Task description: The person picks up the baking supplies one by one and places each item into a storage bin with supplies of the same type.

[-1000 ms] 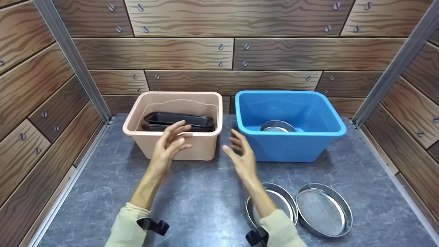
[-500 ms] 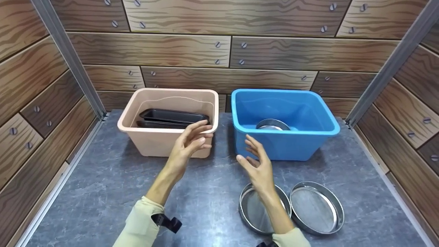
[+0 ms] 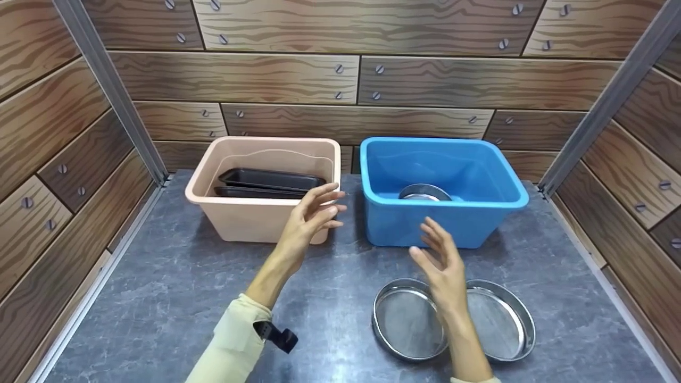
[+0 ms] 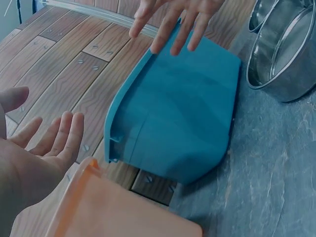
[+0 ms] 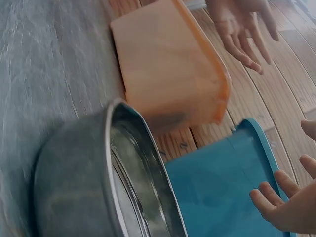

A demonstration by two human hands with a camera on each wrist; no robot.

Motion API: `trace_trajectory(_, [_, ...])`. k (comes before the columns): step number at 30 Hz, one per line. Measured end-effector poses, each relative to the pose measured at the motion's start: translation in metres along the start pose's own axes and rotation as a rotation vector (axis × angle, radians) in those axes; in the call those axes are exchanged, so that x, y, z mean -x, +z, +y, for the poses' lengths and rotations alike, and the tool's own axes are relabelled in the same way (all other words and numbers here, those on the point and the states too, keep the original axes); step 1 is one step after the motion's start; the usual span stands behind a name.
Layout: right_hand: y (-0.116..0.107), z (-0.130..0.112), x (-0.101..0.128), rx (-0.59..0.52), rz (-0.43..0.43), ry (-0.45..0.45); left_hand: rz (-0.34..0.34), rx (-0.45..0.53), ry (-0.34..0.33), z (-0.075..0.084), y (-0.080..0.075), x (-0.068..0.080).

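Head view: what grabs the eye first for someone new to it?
Two tubs side by side at the back of the grey table: a blue tub on the right with a round metal pan inside, and a peach tub on the left holding black baking trays. In front, two more round metal pans lie near the table's front edge, with the open right hand above them. The open left hand hovers by the peach tub's front corner.

- Head view looks forward and down over the table (image 3: 319, 298).
- Left wrist view sits close, facing the blue bin (image 4: 177, 118).
- Right wrist view, low, shares that bin.
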State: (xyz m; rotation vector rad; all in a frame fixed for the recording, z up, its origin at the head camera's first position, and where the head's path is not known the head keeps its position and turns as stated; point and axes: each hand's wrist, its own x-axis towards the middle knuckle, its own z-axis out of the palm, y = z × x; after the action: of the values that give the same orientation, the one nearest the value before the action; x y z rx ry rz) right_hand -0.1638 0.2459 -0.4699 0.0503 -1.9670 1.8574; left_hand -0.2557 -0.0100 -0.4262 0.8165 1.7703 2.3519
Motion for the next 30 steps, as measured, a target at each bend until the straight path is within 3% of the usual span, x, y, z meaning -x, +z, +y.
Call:
trace_trajectory(8, [-0.038,-0.002,0.011,-0.024,0.079,0.050,0.014,-0.006,-0.092,-0.016,0.016,-0.008])
trace_trajectory(16, [-0.083,-0.007,0.023,-0.022,0.200,0.109,0.006,-0.099,-0.147,-0.026,0.027,-0.014])
trace_trajectory(25, [-0.128,0.002,0.037,-0.008,0.298,0.195,0.063,-0.038,-0.190,-0.026,0.027,-0.028])
trace_trajectory(30, [-0.146,0.008,0.042,-0.008,0.350,0.234,0.074,-0.080,-0.213,-0.027,0.034,-0.036])
